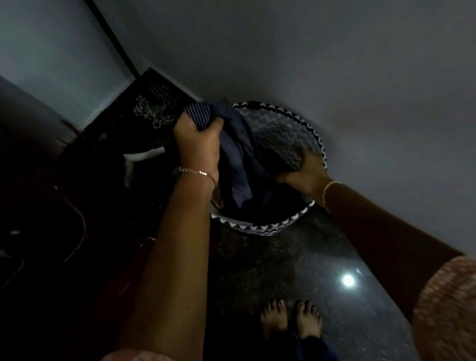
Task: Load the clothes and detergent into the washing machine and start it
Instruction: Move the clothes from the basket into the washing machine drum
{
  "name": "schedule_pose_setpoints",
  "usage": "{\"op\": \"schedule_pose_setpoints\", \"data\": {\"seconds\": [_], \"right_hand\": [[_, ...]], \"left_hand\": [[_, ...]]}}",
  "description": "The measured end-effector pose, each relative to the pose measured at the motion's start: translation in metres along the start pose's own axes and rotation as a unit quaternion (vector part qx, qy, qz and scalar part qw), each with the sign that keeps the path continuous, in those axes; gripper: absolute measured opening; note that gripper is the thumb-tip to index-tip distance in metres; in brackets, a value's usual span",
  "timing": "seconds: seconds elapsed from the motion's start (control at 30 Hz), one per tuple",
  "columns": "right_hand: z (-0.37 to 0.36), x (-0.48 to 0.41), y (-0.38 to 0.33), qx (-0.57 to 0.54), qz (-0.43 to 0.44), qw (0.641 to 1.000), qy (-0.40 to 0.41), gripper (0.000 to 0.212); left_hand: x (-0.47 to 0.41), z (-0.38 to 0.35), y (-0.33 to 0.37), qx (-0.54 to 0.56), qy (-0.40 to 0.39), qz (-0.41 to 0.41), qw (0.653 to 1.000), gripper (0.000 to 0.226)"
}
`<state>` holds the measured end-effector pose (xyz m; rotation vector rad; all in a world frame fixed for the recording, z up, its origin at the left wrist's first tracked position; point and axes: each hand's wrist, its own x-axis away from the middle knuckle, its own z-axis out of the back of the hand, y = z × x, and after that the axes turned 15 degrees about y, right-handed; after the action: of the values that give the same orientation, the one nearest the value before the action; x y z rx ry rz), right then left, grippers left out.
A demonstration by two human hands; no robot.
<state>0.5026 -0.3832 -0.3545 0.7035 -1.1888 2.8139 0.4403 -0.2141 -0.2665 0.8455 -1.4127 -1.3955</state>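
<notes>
A round laundry basket [309, 126] with a black-and-white zigzag pattern stands on the dark floor against the wall. My left hand [197, 146] grips a dark blue striped garment [236, 156] and holds it above the basket's left rim, the cloth hanging down into the basket. My right hand [306, 170] reaches inside the basket at its right side and grasps dark clothes [283, 201] lying at the bottom. No washing machine or detergent can be made out in the dim view.
A grey wall [333, 42] runs along the right, meeting another wall at a corner beyond the basket. Dark clutter and cords [76, 223] fill the left side. My bare feet [291, 317] stand on the glossy speckled floor [274, 267].
</notes>
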Motion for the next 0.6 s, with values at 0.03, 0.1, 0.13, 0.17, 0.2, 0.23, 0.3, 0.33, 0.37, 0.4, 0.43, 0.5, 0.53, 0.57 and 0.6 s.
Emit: {"op": "schedule_pose_setpoints", "data": {"seconds": [0.03,0.1,0.13,0.17,0.2,0.23,0.3,0.33,0.37,0.4,0.43,0.5,0.53,0.57,0.6], "right_hand": [[0.000,0.005,-0.009,-0.022,0.016,1.000,-0.010,0.111],[0.000,0.016,-0.030,-0.089,0.038,0.995,-0.028,0.114],[0.000,0.020,-0.043,-0.119,0.046,0.991,-0.041,0.112],[0.001,0.023,-0.053,-0.149,0.051,0.986,-0.053,0.110],[0.003,0.027,-0.066,-0.181,0.056,0.980,-0.061,0.109],[0.005,0.031,-0.078,-0.211,0.059,0.974,-0.060,0.108],[0.013,0.038,-0.101,-0.258,0.055,0.964,-0.045,0.101],[0.018,0.041,-0.110,-0.278,0.045,0.959,-0.033,0.092],[0.024,0.043,-0.119,-0.288,0.038,0.957,-0.021,0.077],[0.031,0.045,-0.128,-0.293,0.035,0.955,-0.010,0.061],[0.039,0.045,-0.136,-0.297,0.033,0.954,-0.006,0.046],[0.056,0.045,-0.149,-0.298,0.024,0.954,-0.009,0.033],[0.065,0.045,-0.156,-0.298,0.018,0.954,-0.010,0.033],[0.075,0.046,-0.164,-0.304,0.008,0.953,-0.012,0.035],[0.085,0.048,-0.171,-0.317,-0.004,0.948,-0.015,0.038]], "left_hand": [[0.002,0.000,0.013,0.019,-0.001,-0.003,1.000,0.024],[0.007,-0.002,0.045,0.065,-0.019,-0.013,0.998,0.022],[0.009,-0.002,0.063,0.089,-0.035,-0.024,0.995,0.021],[0.010,-0.003,0.080,0.109,-0.054,-0.035,0.992,0.019],[0.012,-0.003,0.099,0.128,-0.075,-0.046,0.988,0.019],[0.015,-0.003,0.119,0.147,-0.100,-0.055,0.983,0.019],[0.021,-0.004,0.153,0.169,-0.140,-0.060,0.974,0.020],[0.023,-0.005,0.166,0.176,-0.149,-0.057,0.971,0.022],[0.024,-0.005,0.178,0.179,-0.152,-0.057,0.970,0.024],[0.025,-0.005,0.186,0.179,-0.154,-0.055,0.970,0.028],[0.026,-0.003,0.193,0.177,-0.153,-0.049,0.971,0.033],[0.028,0.001,0.204,0.176,-0.144,-0.027,0.973,0.040],[0.027,0.003,0.208,0.177,-0.136,-0.012,0.975,0.041],[0.025,0.005,0.210,0.178,-0.127,0.004,0.976,0.043],[0.024,0.008,0.213,0.177,-0.114,0.016,0.977,0.048]]}}
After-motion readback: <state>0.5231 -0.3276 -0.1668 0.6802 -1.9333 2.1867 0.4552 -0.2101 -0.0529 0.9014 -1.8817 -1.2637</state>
